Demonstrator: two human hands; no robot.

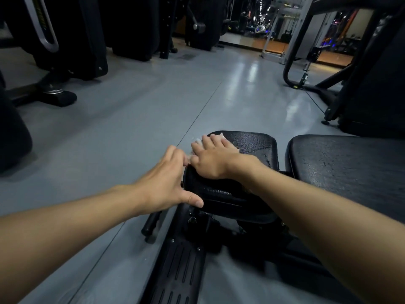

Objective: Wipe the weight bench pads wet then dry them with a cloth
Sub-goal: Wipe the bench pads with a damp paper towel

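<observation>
The black seat pad of the weight bench lies in the middle of the view, its surface glistening with wet streaks. My right hand presses flat on a white cloth at the pad's left edge; only the cloth's corners show past the fingers. My left hand grips the pad's near-left edge, thumb on the pad's side, fingers spread. To the right, across a narrow gap, lies the longer black back pad, cracked and dull.
The bench's black frame and ribbed footplate run below the pad toward me. Grey floor stretches ahead. Dark gym machines stand at the left and right. A mirror wall is at the back.
</observation>
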